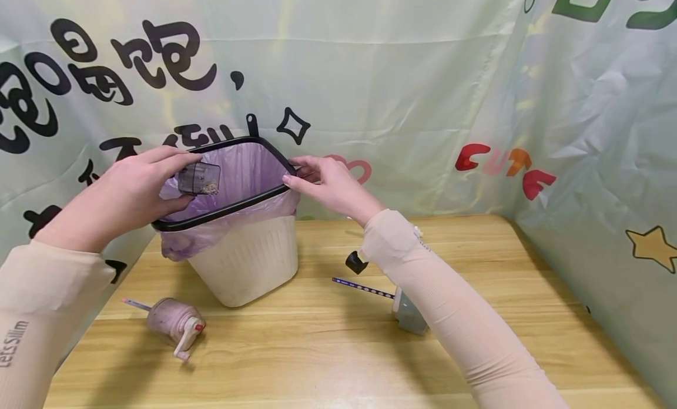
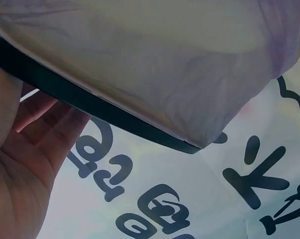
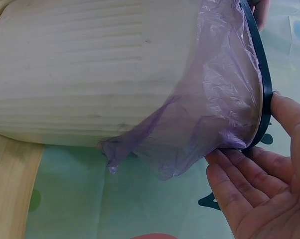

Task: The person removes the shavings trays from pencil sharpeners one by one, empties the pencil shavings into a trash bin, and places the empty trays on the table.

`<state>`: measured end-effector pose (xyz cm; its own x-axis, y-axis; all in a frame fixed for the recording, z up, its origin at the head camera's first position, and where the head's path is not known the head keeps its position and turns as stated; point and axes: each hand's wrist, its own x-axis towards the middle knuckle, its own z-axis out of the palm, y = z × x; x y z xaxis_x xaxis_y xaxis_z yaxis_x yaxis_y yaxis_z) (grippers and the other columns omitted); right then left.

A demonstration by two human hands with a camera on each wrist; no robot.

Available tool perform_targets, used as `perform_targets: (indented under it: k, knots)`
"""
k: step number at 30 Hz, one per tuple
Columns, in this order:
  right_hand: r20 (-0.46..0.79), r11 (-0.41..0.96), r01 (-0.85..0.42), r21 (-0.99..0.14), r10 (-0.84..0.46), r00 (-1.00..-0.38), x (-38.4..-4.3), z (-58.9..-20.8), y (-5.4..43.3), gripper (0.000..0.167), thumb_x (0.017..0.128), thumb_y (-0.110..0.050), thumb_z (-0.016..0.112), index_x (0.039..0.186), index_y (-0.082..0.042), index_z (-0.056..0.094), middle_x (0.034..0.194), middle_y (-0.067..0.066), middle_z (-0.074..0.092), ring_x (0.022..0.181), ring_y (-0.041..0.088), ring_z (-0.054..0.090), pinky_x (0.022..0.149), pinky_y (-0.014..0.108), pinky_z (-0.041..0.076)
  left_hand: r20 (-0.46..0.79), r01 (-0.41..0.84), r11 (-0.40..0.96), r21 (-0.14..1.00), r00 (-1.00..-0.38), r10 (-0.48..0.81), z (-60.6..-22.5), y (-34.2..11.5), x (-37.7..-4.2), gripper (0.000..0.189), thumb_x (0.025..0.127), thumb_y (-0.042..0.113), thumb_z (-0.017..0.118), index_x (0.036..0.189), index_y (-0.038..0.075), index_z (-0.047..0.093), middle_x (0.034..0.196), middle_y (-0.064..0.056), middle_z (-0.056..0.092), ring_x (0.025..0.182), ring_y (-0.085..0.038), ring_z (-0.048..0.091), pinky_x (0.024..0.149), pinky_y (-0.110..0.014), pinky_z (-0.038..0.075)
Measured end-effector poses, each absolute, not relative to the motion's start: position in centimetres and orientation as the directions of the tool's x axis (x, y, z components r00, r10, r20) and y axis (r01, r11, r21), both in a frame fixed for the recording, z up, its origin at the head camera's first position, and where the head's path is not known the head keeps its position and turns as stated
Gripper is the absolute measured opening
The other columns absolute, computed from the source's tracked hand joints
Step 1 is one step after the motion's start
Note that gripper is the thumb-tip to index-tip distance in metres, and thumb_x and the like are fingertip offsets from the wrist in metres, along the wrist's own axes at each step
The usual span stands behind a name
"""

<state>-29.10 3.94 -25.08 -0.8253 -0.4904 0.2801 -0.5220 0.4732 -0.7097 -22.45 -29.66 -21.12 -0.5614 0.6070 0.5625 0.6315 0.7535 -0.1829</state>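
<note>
My left hand pinches a small clear grey shavings box between thumb and fingers. The box is tilted over the mouth of a cream trash bin, with pale shavings in its lower corner. A purple liner bag is folded over the bin's wall under a black rim. My right hand grips the rim at its right corner, thumb on top and fingers outside, as the right wrist view shows. In the left wrist view the rim and bag hide the box and part of my left hand.
A pink crank sharpener with a pencil in it lies at the table's front left. Partly behind my right forearm is a grey sharpener with a blue dotted pencil. A black knob shows near it. Printed cloth walls the table.
</note>
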Motion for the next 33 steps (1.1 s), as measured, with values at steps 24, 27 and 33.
perform_targets:
  k: [24,27,33]
  knots:
    - [0.293,0.463,-0.525,-0.714,-0.483,-0.825,-29.07,-25.25,3.96,0.057,0.104,-0.043,0.07,0.153,-0.014,0.059,0.125,0.001,0.076,0.118,0.017,0.073,0.11,0.035,0.057,0.552,0.642,0.732,-0.226,-0.535,0.64,-20.7,-29.21,-22.0,0.077,0.064,-0.005,0.097,0.135,0.001,0.066,0.126,-0.017,0.071,0.098,-0.039,0.073,0.084,-0.062,0.061]
    - [0.293,0.462,-0.526,-0.714,-0.485,-0.824,-29.11,-25.28,3.96,0.058,0.104,-0.043,0.07,0.153,-0.014,0.059,0.125,0.001,0.076,0.118,0.016,0.073,0.109,0.035,0.056,0.55,0.642,0.73,-0.234,-0.532,0.644,-20.7,-29.19,-22.04,0.077,0.064,-0.004,0.098,0.135,0.0,0.066,0.126,-0.017,0.07,0.097,-0.039,0.074,0.083,-0.061,0.061]
    - [0.284,0.468,-0.522,-0.713,-0.487,-0.826,-29.16,-25.27,3.93,0.059,0.104,-0.044,0.07,0.154,-0.015,0.058,0.128,0.002,0.076,0.119,0.017,0.073,0.109,0.035,0.056,0.549,0.648,0.719,-0.25,-0.518,0.657,-20.65,-29.1,-22.05,0.077,0.064,-0.005,0.097,0.135,-0.001,0.066,0.125,-0.018,0.07,0.097,-0.039,0.073,0.082,-0.06,0.062]
